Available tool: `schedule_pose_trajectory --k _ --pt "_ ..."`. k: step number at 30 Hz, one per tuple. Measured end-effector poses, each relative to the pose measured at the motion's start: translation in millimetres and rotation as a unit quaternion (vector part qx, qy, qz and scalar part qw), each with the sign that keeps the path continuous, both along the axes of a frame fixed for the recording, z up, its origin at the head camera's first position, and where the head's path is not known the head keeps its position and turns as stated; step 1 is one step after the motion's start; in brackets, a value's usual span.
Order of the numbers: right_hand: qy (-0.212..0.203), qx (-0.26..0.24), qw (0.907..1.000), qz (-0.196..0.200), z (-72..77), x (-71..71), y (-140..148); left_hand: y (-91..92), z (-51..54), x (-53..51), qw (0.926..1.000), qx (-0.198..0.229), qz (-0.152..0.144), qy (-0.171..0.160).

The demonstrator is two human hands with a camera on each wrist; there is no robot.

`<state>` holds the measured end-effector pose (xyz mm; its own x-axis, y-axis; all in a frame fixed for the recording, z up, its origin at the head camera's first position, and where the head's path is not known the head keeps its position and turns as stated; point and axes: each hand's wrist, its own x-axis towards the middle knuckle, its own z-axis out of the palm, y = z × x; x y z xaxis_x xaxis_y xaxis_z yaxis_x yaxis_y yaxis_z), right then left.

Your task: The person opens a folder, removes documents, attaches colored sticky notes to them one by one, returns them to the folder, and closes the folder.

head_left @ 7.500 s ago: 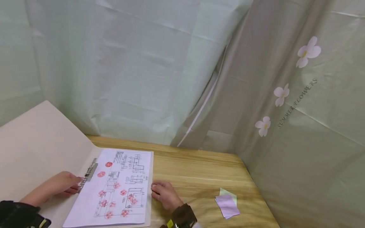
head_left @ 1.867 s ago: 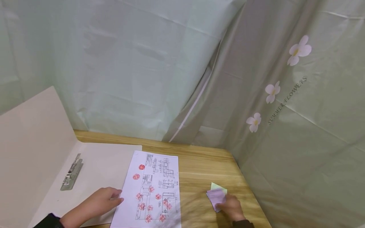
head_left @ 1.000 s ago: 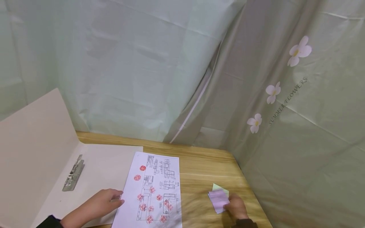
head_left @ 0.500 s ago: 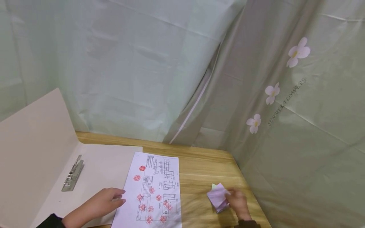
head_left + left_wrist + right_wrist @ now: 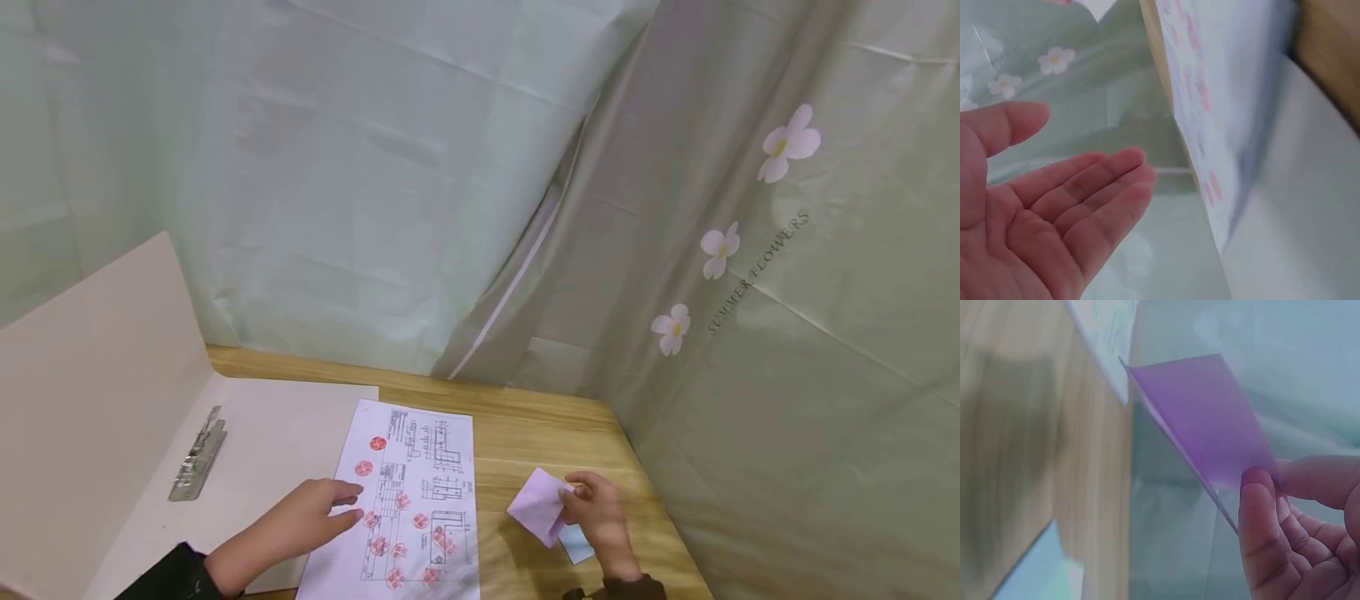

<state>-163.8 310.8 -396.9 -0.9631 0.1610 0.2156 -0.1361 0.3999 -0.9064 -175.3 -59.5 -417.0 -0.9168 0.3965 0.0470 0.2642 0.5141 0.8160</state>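
A purple sticky note (image 5: pixel 538 507) is pinched between thumb and fingers of the right hand (image 5: pixel 600 517), raised above the table. The right wrist view shows the purple note (image 5: pixel 1204 419) held at one corner by the right hand (image 5: pixel 1304 531). Below it a blue note (image 5: pixel 576 543) lies on the wood; a pale blue-green piece (image 5: pixel 1038 569) shows in the right wrist view. The left hand (image 5: pixel 307 517), thumb and fingers apart and holding nothing, is over the left edge of the printed sheets (image 5: pixel 420 467). In the left wrist view the left hand (image 5: pixel 1054 206) is palm-side visible with fingers extended.
A white folder (image 5: pixel 285 433) lies opened at the left, its cover (image 5: pixel 97 350) raised and a metal clip (image 5: pixel 198 458) along its spine. The sheets overlap its right side. A wooden table (image 5: pixel 540 425) stretches to a pale green curtain (image 5: pixel 337 183) with printed flowers.
The right hand has lifted the purple note and moved it left, uncovering the blue one. The left hand has shifted right over the sheets. Earlier, the sheets came off the clip onto the right.
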Motion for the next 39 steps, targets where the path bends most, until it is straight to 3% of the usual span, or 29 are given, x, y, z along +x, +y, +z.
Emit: schedule_pose_trajectory --k 8,12,17,25,32,35,39 --pt "-0.011 -0.005 0.9985 0.052 1.7 -10.4 -40 29.3 3.7 -2.2 0.9970 0.028 -0.037 0.062" --pt "-0.006 -0.018 0.9962 0.084 12.5 -7.5 -66 42.9 4.0 -2.8 0.9951 0.032 -0.042 0.083" --pt "0.004 -0.037 0.9943 0.100 20.7 -5.0 -97 55.8 7.2 -3.3 0.9939 0.031 -0.028 0.102" --pt "0.002 -0.047 0.9944 0.095 -7.8 -22.8 -121 73.3 6.2 2.4 0.9923 0.033 -0.020 0.118" --pt "0.010 -0.046 0.9942 0.097 -4.2 -20.4 -143 80.3 3.2 5.4 0.9931 -0.001 0.017 0.116" --pt "0.012 -0.042 0.9944 0.096 -8.1 -21.6 -148 80.8 0.9 6.5 0.9896 -0.017 0.037 0.138" --pt "0.020 -0.028 0.9942 0.102 1.1 -12.7 -159 80.4 -4.3 7.8 0.9826 -0.028 0.056 0.175"
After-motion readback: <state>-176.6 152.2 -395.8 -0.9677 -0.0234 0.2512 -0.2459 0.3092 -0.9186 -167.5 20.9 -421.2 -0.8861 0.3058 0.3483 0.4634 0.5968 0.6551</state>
